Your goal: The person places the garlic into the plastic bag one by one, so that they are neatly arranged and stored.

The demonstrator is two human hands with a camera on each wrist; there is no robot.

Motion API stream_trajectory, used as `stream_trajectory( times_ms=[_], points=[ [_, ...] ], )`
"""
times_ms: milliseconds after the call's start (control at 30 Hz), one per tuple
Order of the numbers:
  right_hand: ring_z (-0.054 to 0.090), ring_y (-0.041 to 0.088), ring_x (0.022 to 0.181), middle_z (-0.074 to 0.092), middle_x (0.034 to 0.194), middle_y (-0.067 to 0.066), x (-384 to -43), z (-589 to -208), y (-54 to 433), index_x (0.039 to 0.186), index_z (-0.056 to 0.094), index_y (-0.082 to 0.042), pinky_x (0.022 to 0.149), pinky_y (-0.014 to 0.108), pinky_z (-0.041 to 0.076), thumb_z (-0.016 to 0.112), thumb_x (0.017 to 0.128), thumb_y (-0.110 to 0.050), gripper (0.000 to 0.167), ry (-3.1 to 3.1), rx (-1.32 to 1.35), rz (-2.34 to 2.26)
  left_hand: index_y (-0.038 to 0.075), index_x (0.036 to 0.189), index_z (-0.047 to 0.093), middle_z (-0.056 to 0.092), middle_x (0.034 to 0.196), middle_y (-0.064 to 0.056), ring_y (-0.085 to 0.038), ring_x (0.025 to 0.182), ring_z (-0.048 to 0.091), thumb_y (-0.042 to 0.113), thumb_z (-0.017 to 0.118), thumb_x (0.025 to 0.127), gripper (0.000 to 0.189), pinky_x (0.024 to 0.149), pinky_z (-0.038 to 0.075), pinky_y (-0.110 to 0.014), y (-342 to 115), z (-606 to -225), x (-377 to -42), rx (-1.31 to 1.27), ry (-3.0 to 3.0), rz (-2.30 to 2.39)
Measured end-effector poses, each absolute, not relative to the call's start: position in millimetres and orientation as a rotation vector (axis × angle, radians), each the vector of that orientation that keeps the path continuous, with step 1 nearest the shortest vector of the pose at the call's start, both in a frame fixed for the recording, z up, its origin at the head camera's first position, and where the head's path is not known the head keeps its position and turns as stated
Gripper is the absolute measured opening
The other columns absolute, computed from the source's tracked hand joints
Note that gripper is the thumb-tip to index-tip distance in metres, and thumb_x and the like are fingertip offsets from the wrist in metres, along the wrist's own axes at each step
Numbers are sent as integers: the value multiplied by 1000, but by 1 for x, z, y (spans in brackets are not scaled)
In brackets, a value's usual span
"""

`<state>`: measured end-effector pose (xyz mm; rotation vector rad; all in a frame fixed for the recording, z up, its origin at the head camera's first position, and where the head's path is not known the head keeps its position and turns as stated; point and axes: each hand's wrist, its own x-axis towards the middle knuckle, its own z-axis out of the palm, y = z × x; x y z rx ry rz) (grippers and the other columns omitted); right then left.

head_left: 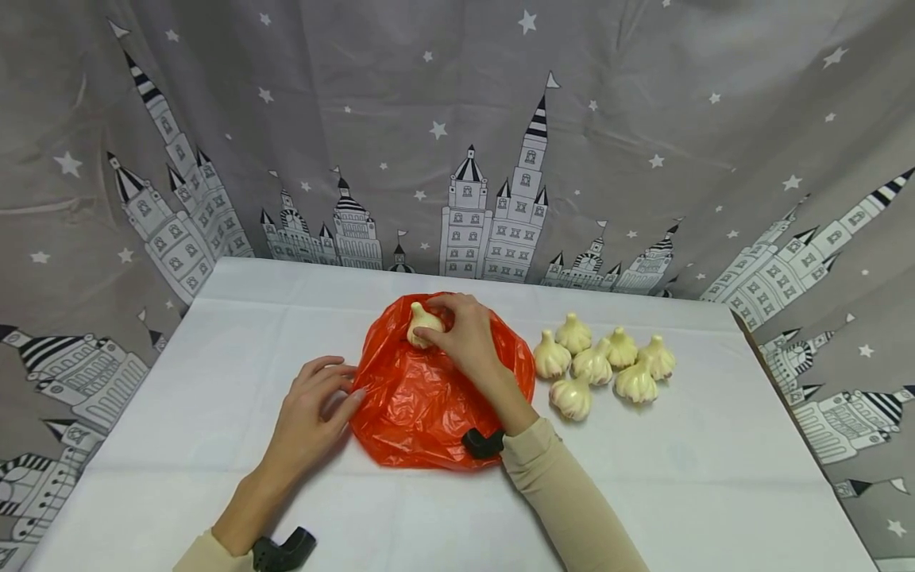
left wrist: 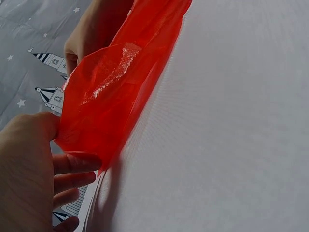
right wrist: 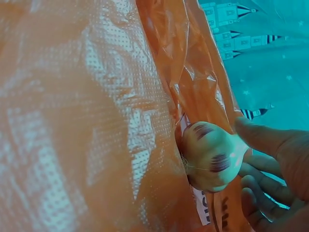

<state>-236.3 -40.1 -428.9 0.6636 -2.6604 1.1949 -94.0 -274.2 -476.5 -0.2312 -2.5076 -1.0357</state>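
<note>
A red plastic bag [head_left: 422, 409] lies spread with its mouth open in the middle of the white table. At its far side, my right hand [head_left: 470, 338] holds a pale garlic bulb [head_left: 422, 324] by thumb and fingers, inside the bag's rim. The right wrist view shows this bulb [right wrist: 207, 159] with purple streaks, its stem end between thumb and fingers and its base close to the plastic. My left hand [head_left: 310, 405] pinches the bag's left edge; in the left wrist view the thumb and index finger lie on either side of the red plastic [left wrist: 108, 96].
Several more garlic bulbs [head_left: 592, 365] sit grouped on the table [head_left: 715, 445] just right of the bag. A grey curtain [head_left: 400, 103] printed with castles and stars hangs behind the table. Black wrist devices [head_left: 284, 550] are on both arms.
</note>
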Motion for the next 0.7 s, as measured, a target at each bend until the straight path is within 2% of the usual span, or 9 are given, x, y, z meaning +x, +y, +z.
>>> stream_trajectory(
  times_ms=[167, 467, 700],
  points=[
    [64, 25, 101, 77, 115, 8, -236, -428, -40, 123, 75, -9, 93, 45, 49, 92, 83, -24, 46, -2686, 680, 1179, 13, 87, 73, 75, 120, -9, -31, 131, 55, 11, 82, 88, 9, 108, 43, -63, -274, -475, -94, -243, -2499, -1025],
    [69, 24, 96, 76, 112, 10, -237, -435, -39, 121, 75, -5, 87, 38, 57, 89, 86, -15, 39, -2636, 633, 1231, 13, 87, 73, 76, 119, -8, -32, 130, 56, 11, 82, 87, 9, 107, 44, -60, -274, -476, -94, -261, -2488, -1017],
    [70, 25, 99, 76, 111, 10, -239, -437, -40, 120, 75, -4, 88, 40, 58, 89, 86, -13, 38, -2595, 653, 1241, 13, 87, 73, 75, 119, -9, -32, 130, 55, 11, 81, 88, 9, 108, 44, -63, -274, -477, -94, -241, -2504, -1022]
  ],
)
